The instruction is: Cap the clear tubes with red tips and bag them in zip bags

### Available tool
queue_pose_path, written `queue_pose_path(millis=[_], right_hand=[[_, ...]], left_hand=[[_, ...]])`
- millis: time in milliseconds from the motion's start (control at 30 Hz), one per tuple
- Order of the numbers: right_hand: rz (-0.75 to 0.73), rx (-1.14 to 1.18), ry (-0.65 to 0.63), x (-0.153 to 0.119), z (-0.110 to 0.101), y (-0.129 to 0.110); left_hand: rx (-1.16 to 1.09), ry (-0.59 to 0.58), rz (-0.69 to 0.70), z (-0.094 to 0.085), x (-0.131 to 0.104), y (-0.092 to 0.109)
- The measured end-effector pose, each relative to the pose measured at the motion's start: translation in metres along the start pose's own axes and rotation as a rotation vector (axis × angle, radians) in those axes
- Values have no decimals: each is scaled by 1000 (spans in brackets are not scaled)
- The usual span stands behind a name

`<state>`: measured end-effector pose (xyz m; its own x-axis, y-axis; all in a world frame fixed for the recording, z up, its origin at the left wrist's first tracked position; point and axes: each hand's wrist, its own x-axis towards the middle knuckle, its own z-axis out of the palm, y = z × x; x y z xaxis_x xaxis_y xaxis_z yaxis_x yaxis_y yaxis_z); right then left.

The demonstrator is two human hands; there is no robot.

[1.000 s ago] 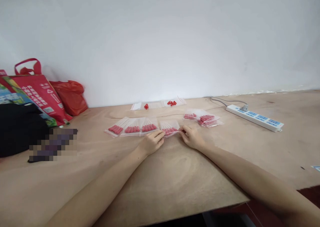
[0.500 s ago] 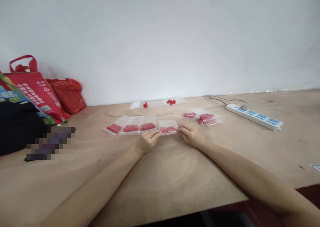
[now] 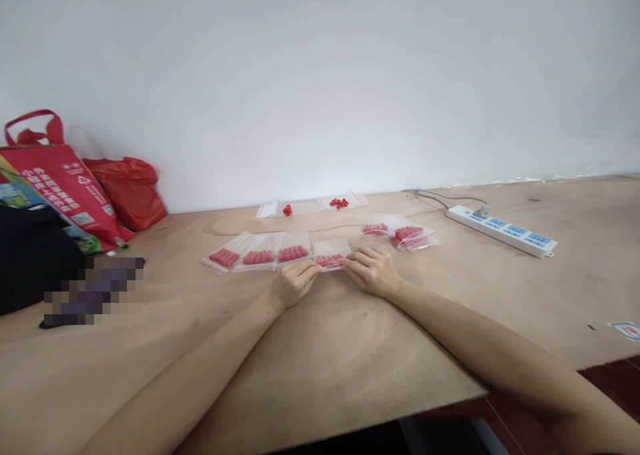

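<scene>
A small clear zip bag with red-ended sticks lies flat between my hands. My left hand has its fingers pinched on the bag's lower left corner. My right hand is closed at the lower right edge of the same bag, fingertips over its red strip. Three similar bags fan out to the left: an outer one, a middle one and one beside my left hand. Beyond my right hand lies a pile of filled bags, with another bag against it.
Near the wall lie clear bags with small red pieces on them. A white power strip is at the right. Red bags, a black cloth and a blurred dark object are at the left.
My right hand has slid left along the bag's lower edge, closer to my left hand. My left hand keeps its pinch at the corner. The whole view has shifted slightly.
</scene>
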<state>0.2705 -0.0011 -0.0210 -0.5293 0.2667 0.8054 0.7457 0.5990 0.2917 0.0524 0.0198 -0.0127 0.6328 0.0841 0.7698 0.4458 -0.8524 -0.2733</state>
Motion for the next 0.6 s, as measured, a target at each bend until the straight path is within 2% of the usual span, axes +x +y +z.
queue_pose_path(millis=[233,433,600], right_hand=[[-89,-63,8,11,14,-12],[-97,-42,17,12,13,-12],[-115,-24,15,12,13,-15]], left_hand=[[18,13,-11,-1,2,1],[68,1,73,-3,10,0],[23,15,115,-2,11,-1]])
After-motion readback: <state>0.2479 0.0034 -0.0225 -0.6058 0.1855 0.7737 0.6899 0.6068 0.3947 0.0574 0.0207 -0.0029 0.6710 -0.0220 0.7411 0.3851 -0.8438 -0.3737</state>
